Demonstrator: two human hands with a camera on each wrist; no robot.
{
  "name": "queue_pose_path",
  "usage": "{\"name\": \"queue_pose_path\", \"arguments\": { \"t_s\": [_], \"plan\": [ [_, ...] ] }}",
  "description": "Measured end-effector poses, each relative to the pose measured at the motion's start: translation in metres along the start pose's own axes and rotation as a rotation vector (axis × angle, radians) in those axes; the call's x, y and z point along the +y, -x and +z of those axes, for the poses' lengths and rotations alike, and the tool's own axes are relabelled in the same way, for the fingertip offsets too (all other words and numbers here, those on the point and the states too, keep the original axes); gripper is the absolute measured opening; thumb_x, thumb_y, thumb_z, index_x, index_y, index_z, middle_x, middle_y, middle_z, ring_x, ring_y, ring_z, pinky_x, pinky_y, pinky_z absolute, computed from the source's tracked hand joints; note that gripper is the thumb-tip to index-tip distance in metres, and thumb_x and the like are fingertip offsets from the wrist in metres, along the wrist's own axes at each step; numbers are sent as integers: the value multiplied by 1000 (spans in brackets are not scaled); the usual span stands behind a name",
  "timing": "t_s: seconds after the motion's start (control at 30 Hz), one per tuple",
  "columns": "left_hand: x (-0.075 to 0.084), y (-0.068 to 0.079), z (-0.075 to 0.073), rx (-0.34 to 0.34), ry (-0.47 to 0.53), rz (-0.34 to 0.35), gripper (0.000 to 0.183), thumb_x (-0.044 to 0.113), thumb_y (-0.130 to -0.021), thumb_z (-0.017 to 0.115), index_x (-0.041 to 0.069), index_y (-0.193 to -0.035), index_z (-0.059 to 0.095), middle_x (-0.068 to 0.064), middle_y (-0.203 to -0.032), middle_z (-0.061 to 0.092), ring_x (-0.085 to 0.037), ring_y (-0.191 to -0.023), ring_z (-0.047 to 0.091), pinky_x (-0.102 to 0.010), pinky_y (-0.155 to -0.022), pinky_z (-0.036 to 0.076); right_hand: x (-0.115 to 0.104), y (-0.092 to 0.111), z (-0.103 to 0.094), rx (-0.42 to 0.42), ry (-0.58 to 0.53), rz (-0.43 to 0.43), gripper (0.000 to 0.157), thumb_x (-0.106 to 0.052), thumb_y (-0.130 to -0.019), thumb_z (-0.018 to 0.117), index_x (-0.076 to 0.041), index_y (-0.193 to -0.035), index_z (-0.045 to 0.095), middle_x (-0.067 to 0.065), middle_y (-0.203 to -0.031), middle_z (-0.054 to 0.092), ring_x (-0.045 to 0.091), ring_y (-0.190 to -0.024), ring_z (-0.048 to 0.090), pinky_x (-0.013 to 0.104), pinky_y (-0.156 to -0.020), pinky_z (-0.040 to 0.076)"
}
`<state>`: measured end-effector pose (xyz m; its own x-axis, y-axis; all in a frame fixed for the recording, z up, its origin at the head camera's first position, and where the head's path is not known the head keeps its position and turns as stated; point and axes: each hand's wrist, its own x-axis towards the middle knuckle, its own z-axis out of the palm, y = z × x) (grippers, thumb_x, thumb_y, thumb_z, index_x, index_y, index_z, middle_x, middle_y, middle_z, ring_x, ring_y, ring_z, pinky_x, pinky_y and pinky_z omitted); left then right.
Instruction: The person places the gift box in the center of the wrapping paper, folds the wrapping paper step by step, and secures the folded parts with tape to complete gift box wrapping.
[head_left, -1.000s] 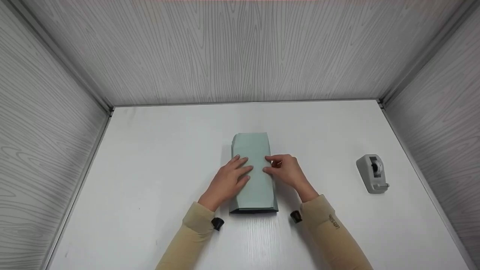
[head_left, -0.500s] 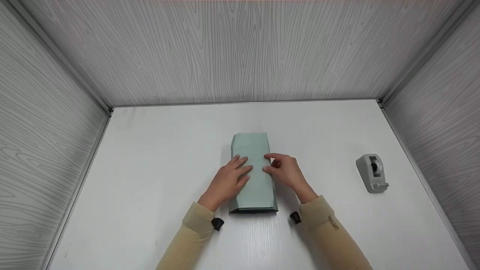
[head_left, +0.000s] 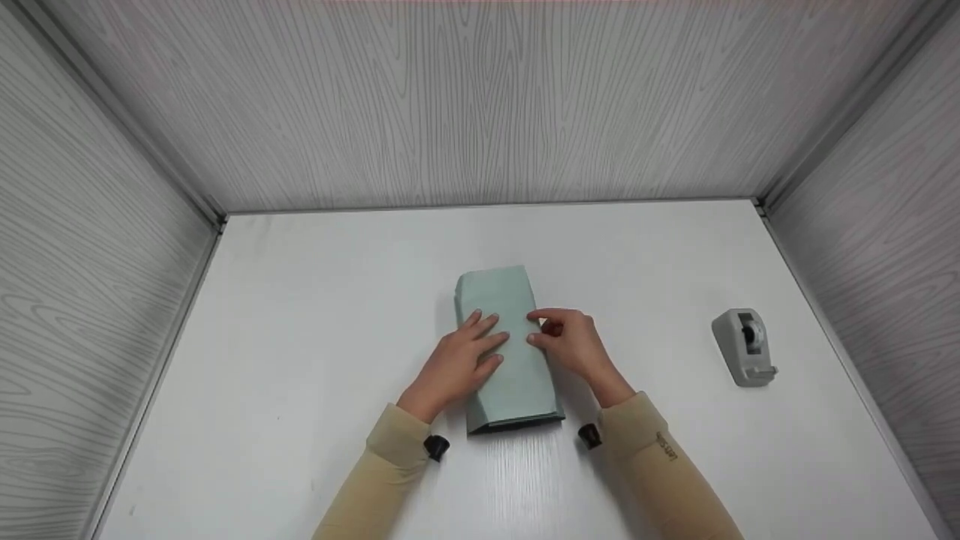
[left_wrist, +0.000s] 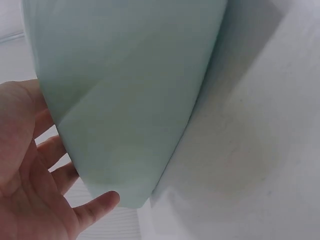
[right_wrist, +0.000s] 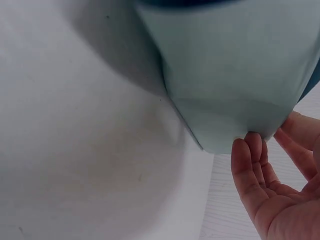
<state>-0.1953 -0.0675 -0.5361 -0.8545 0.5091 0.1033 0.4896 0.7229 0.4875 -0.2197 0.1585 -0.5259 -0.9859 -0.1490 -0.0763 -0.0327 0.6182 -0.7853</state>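
Observation:
A long pale green paper package (head_left: 517, 375) lies on the white table, its near end gaping and dark inside. My left hand (head_left: 454, 367) rests on its left side and top with fingers spread. In the left wrist view, the left fingers (left_wrist: 95, 210) lie along the paper's edge. My right hand (head_left: 574, 341) pinches the right long edge, index and thumb tips on top, the other fingers curled below. The right wrist view shows the right fingertips (right_wrist: 247, 140) against the paper's side.
A grey tape dispenser (head_left: 745, 347) stands on the table at the right. Grey wood-grain panels (head_left: 480, 105) enclose the table (head_left: 322, 315) at the back and both sides. A black wrist camera sits at each cuff.
The package has turned slightly counterclockwise: its far end has swung left and its near end right. Both hands have stayed almost in place on it.

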Motion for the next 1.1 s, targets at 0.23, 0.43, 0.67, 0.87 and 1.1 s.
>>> {"name": "queue_pose_path", "arguments": {
  "t_s": [0.23, 0.43, 0.67, 0.87, 1.1],
  "plan": [
    [-1, -2, -1, -39, -6, -7, 43, 35, -101, 55, 18, -141, 56, -2, -156, 35, -25, -146, 21, -52, -108, 34, -1, 1, 0, 2, 8, 20, 32, -18, -87, 77, -16, -119, 72, 4, -89, 65, 19, -77, 57, 32, -63, 49],
    [-2, -3, -3, -55, 9, -4, 43, 34, -101, 55, 19, -141, 56, -2, -156, 34, -24, -146, 21, -51, -108, 33, 0, 2, 1, 15, 5, 25, 31, -18, -87, 76, -15, -118, 73, 3, -88, 64, 19, -76, 57, 31, -63, 49],
    [-2, -4, -2, -37, -2, -4, 42, 35, -100, 56, 20, -139, 58, 0, -154, 38, -23, -145, 24, -51, -106, 36, -1, 6, 2, 36, 4, 31, 30, -18, -87, 77, -13, -116, 73, 4, -88, 64, 18, -78, 57, 31, -64, 49],
    [1, -5, -1, -34, -66, -14, 43, 38, -100, 55, 20, -140, 57, 0, -154, 39, -23, -145, 25, -53, -103, 39, 0, 8, 4, 56, -6, 14, 30, -18, -86, 77, -13, -116, 73, 4, -89, 65, 19, -81, 60, 33, -67, 51],
    [3, -5, -2, -36, -91, -16, 44, 38, -101, 53, 20, -141, 56, 0, -154, 38, -22, -145, 25, -53, -103, 39, 8, 12, 4, 23, -30, -45, 35, -17, -90, 73, -9, -123, 69, 6, -96, 62, 21, -85, 62, 34, -69, 52]
  ]
}}
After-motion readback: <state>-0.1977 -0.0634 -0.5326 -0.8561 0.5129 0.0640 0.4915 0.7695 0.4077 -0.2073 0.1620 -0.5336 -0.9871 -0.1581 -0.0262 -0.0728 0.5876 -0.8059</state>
